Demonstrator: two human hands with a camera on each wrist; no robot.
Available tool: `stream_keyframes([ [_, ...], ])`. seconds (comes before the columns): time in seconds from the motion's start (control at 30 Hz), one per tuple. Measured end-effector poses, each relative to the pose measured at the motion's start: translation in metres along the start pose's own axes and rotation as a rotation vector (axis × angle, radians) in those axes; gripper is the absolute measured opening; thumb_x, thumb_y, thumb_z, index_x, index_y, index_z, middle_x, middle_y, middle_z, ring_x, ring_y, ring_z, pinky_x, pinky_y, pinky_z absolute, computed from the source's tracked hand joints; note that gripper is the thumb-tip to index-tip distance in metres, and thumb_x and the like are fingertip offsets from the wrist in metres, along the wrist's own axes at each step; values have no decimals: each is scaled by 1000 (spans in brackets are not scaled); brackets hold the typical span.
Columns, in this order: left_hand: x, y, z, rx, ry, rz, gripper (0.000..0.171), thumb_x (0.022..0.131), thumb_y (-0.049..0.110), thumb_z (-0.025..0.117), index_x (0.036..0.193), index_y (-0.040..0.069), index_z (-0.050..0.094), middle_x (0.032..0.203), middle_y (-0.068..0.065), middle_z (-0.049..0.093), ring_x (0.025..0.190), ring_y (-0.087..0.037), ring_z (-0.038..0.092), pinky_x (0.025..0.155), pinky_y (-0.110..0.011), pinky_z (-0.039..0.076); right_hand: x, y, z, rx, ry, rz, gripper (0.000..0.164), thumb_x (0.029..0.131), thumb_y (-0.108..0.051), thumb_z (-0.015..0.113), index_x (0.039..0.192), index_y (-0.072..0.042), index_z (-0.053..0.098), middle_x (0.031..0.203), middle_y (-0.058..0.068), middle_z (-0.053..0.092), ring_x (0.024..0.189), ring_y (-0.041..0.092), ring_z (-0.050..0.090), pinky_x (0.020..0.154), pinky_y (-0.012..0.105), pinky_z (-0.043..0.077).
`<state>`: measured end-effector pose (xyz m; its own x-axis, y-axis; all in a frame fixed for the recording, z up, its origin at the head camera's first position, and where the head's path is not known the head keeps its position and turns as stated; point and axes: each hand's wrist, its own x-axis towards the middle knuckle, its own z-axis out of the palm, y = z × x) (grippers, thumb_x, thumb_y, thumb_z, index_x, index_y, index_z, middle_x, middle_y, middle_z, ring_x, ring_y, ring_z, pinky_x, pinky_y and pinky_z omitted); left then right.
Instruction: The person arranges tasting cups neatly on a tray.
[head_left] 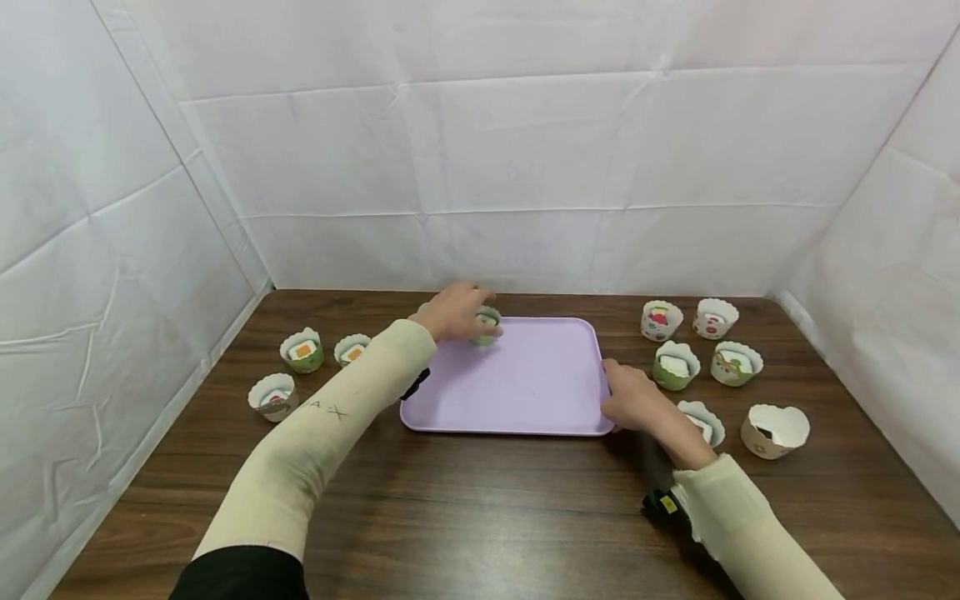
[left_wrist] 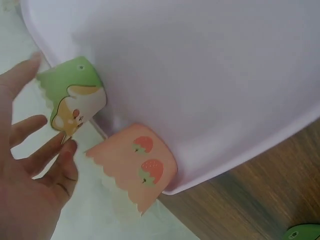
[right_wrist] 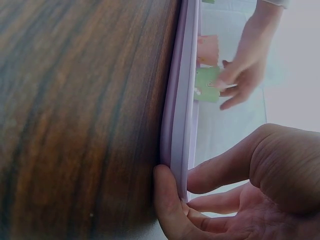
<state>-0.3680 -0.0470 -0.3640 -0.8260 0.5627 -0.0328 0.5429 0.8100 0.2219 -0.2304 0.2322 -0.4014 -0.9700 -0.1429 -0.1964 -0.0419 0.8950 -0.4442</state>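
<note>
A lilac rectangular tray (head_left: 517, 383) lies on the wooden table. On its far left part stands a green paper baking cup (left_wrist: 82, 95) with a cartoon animal print, beside a pink strawberry-print paper cup (left_wrist: 142, 162) at the tray's corner. My left hand (head_left: 452, 312) is at the green cup's scalloped rim, fingers spread loosely around it rather than closed. From the head view, the pink cup is hidden behind that hand. My right hand (right_wrist: 225, 200) pinches the tray's right edge, thumb on the upper side and a fingertip underneath.
Left of the tray are a green cup (head_left: 306, 358), another cup (head_left: 350, 343) partly behind my left arm, and a pale cup (head_left: 273, 400). Several more paper cups, including a green one (head_left: 673, 371) and a wide beige one (head_left: 772, 437), stand to the right. White sheeting (head_left: 517, 167) surrounds the table.
</note>
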Motion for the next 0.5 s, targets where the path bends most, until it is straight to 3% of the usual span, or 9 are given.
stream_keyframes([
  [0.27, -16, -3, -26, -220, 130, 20, 61, 94, 56, 48, 135, 11, 51, 136, -11, 50, 123, -28, 49, 104, -44, 45, -1, -1, 0, -2, 15, 1, 66, 78, 3, 51, 140, 13, 30, 129, 35, 49, 86, 29, 61, 49, 25, 54],
  [0.5, -50, -5, -42, -241, 238, 48, 52, 96, 50, 49, 130, 12, 54, 128, -12, 54, 109, -28, 58, 94, -43, 50, -2, -2, -1, -12, 1, 4, 67, 79, 2, 52, 141, 13, 29, 130, 34, 49, 86, 28, 61, 50, 25, 54],
])
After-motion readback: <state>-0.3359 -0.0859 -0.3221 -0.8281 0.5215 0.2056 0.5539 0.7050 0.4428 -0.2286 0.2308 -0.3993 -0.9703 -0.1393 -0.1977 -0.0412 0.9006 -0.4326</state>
